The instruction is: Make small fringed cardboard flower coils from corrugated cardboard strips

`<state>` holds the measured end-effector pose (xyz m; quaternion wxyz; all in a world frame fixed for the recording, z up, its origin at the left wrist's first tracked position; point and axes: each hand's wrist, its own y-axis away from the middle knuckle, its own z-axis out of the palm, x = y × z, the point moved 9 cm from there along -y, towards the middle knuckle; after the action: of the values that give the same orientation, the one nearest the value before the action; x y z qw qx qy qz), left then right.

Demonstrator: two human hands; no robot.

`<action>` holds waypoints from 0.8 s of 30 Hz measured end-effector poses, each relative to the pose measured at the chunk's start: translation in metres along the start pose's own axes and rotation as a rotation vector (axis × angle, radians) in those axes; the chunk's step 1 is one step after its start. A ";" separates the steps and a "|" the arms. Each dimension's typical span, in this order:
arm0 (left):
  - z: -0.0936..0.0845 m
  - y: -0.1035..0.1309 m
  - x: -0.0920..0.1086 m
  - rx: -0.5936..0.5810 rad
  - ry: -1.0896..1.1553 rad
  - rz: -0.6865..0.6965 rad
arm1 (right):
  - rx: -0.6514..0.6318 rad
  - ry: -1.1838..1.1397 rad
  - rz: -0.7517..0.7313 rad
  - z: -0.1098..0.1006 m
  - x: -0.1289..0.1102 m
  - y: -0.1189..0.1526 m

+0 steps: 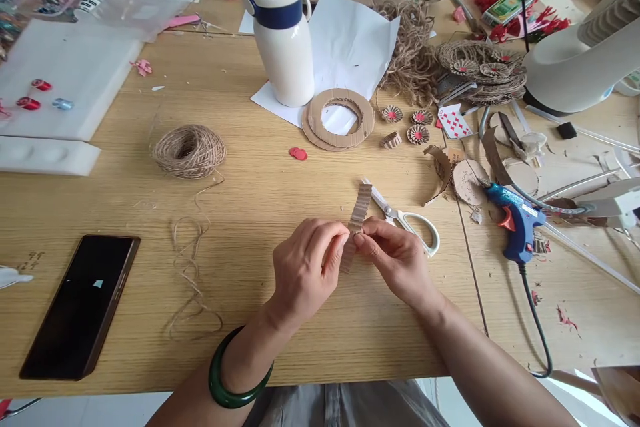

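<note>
A narrow strip of corrugated cardboard point(361, 205) is pinched between both my hands over the front middle of the table. My left hand point(311, 257) grips its left edge with closed fingertips, and a green bangle point(216, 373) circles that wrist. From the other side, my right hand point(395, 255) holds the strip between thumb and forefinger. White-handled scissors point(425, 223) lie just behind my right hand, partly covered by it. Farther back are cardboard rings point(314, 121), small red discs point(299, 154) and several pleated cardboard rosettes point(418, 135) with red centres.
A twine ball point(187, 152) trails loose string at left, behind a phone point(80, 307). A white bottle point(285, 47) stands at the back on paper. On the right lie a blue glue gun point(523, 220) with its cord, cardboard scraps point(471, 181) and a playing card point(454, 123).
</note>
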<state>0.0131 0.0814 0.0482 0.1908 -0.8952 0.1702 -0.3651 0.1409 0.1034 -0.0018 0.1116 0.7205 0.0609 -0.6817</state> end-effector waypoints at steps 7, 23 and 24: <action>-0.006 0.001 -0.010 0.080 0.133 -0.110 | 0.046 -0.028 0.070 -0.004 0.002 -0.001; 0.011 0.010 -0.031 0.035 0.552 -0.408 | 0.066 0.004 0.032 -0.004 0.001 0.001; 0.013 0.012 -0.034 0.032 0.585 -0.442 | 0.070 -0.016 0.053 -0.004 0.003 0.001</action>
<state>-0.0025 0.0888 0.0142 0.0648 -0.7649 0.0143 -0.6407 0.1456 0.1036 -0.0045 0.1050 0.7198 0.0171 -0.6860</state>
